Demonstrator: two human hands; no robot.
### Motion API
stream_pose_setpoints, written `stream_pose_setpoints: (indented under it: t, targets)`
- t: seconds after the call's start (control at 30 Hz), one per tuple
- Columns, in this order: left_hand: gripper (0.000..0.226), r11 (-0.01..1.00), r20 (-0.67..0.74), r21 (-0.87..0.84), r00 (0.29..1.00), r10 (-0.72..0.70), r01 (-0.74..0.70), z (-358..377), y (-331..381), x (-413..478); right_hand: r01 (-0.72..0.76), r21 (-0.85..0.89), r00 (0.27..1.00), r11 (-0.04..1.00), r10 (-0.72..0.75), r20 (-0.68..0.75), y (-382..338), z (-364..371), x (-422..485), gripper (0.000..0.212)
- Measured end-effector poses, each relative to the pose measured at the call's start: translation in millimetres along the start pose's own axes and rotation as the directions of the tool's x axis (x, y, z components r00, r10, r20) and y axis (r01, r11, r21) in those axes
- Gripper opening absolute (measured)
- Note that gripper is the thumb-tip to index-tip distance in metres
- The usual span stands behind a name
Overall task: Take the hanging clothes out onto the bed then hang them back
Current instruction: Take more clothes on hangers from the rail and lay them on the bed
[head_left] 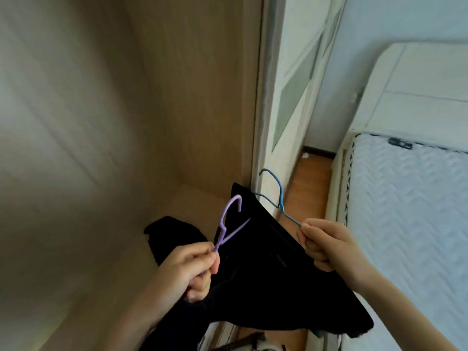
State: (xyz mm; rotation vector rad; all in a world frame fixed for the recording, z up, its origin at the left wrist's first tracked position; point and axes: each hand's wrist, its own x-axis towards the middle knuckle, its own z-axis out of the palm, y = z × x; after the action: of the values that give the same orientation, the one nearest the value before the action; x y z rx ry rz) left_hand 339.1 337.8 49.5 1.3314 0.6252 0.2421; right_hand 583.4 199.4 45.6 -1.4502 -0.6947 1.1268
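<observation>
As left hand pinches purple hanger, right hand blue hanger, black clothes hang below.

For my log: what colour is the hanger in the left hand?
A purple hanger, clearest in the head view.

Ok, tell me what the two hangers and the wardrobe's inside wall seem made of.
The purple hanger: thin bent rod, matte lilac surface, likely plastic-coated wire. The blue hanger: same thin rod, matte blue-grey, probably coated wire too. The wardrobe wall: flat beige panel with faint wood grain, likely laminated board; blur leaves that open.
</observation>
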Motion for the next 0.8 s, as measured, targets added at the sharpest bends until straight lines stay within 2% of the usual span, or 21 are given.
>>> stream_pose_setpoints:
  t: [0.17,0.3,0.5,0.63,0.8]
  targets:
    - [0.025,0.988,0.221,0.152,0.974,-0.043,0.009,67.7,13.7,8.8,0.035,0.109,0.963,0.993,-0.005,-0.270,14.5,-55.7,-104.7,0.035]
    - [0.026,0.977,0.391,0.209,0.919,-0.049,-0.037,128.5,24.7,19.0,0.143,0.193,0.844,0.971,-0.018,-0.535,24.9,-85.4,-192.3,0.035]
    - [0.023,0.962,0.625,0.222,0.781,-0.013,-0.161,220.6,38.1,44.8,0.268,0.150,0.551,0.952,-0.024,-0.834,37.1,-103.3,-304.6,0.034]
    - [0.022,0.955,0.733,0.199,0.680,0.005,-0.222,272.3,52.8,64.9,0.315,0.079,0.336,0.946,-0.034,-0.941,40.1,-102.1,-357.6,0.030]
    - [0.022,0.959,0.869,0.167,0.494,-0.032,-0.230,349.7,76.0,86.3,0.357,0.017,0.047,0.934,0.000,-0.999,48.6,-92.6,-411.9,0.027]
